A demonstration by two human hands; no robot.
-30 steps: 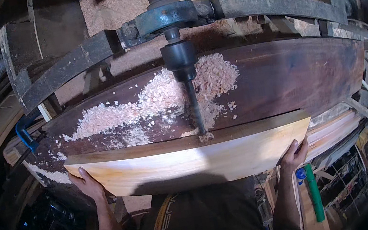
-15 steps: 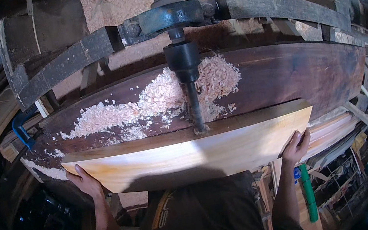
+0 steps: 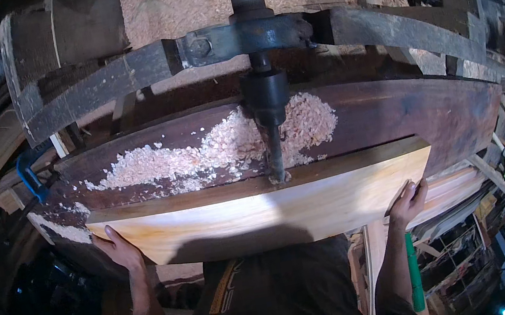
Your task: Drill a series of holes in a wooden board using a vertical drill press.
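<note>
A thick pale wooden board (image 3: 236,220) lies across in front of my body, its narrow far edge facing the drill bit (image 3: 275,157). My left hand (image 3: 119,249) grips its left end, thumb on the upper face. At the right end, my right hand (image 3: 407,202) holds the corner with thumb and fingers wrapped round it. The bit hangs from a dark chuck (image 3: 266,95), and its tip meets the far edge of the board near the middle; how deep it sits is hidden. Underneath is a dark wooden table (image 3: 403,99).
Wood shavings (image 3: 198,150) lie heaped behind the board and around the bit. A metal bearing block (image 3: 246,38) on a wooden crossbar (image 3: 100,86) carries the spindle. At the table's left end is a blue clamp (image 3: 32,177). A green tube (image 3: 414,270) stands beside my right forearm.
The view has shifted slightly, so the spindle and crossbar appear lower and farther right. The chuck looks closer to the board. Both hands keep their hold at the board's ends.
</note>
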